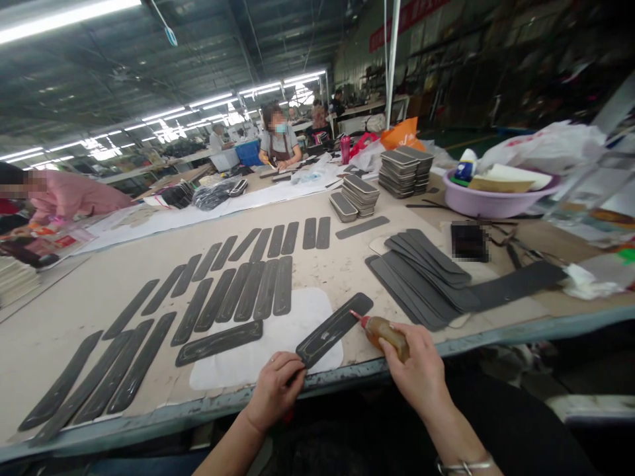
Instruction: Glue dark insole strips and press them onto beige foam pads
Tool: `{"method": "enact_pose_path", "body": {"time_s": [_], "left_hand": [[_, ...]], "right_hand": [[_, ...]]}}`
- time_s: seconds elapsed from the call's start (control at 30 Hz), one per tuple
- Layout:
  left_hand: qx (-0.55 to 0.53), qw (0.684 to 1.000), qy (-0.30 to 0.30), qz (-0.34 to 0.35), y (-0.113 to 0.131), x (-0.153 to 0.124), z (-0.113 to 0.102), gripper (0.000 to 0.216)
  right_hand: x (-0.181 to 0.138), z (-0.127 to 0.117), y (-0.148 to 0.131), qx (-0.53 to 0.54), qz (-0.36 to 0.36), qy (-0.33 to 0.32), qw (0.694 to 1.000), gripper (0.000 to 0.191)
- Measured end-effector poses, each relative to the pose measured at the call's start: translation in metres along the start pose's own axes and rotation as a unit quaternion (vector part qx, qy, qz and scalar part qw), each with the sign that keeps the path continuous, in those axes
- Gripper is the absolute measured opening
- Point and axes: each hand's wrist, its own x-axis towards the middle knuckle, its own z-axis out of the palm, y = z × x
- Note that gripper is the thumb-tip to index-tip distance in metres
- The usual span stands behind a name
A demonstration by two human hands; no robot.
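Observation:
My left hand (278,387) pinches the near end of a dark grey rounded strip (335,329) at the table's front edge. A glossy line runs round the strip's face, and a small pale mark shows on it. In my right hand (417,367) is a brown glue bottle (385,334), tilted, its red nozzle at the strip's far part. Under the strip lies a white sheet (218,375). Another glossy strip (219,342) rests to the left, partly on that sheet. Several more glossy strips (253,291) lie in rows beyond.
Right of my hands, dark strips (421,281) lie fanned in a pile. Behind stand stacks of finished-looking pieces (354,195) and a purple basin (501,198) holding a bottle and other items. A person (279,142) works across the table; another in pink (74,195) leans in at left.

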Motion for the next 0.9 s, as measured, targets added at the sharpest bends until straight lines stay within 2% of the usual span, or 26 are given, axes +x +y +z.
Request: {"method": "enact_pose_path", "body": {"time_s": [0.17,0.3,0.4,0.53,0.67,0.77,0.9], "left_hand": [[0.012,1.000,0.004,0.022,-0.001,0.002,-0.002,0.013],[0.024,0.999,0.001,0.039,-0.002,0.004,-0.003,0.015],[0.024,0.999,-0.004,0.042,-0.003,0.004,-0.001,0.015],[0.024,0.999,0.006,0.044,-0.002,0.004,0.002,0.013],[0.027,0.998,0.022,0.056,-0.001,0.003,0.005,0.013],[0.033,0.998,0.018,0.059,-0.001,0.003,0.006,0.013],[0.035,0.998,0.009,0.055,-0.002,0.001,0.006,0.014]], "right_hand": [[0.009,-0.011,0.011,-0.030,0.029,0.058,0.997,0.025],[0.014,-0.015,0.018,-0.041,0.041,0.076,0.995,0.026],[0.011,-0.011,0.017,-0.028,0.040,0.057,0.997,0.025],[-0.002,-0.006,0.003,0.019,0.040,0.007,0.999,0.022],[-0.009,-0.012,-0.009,0.069,0.050,-0.036,0.996,0.021],[-0.007,-0.018,-0.011,0.078,0.062,-0.031,0.995,0.022],[-0.005,-0.019,-0.008,0.092,0.059,-0.071,0.991,0.022]]}}
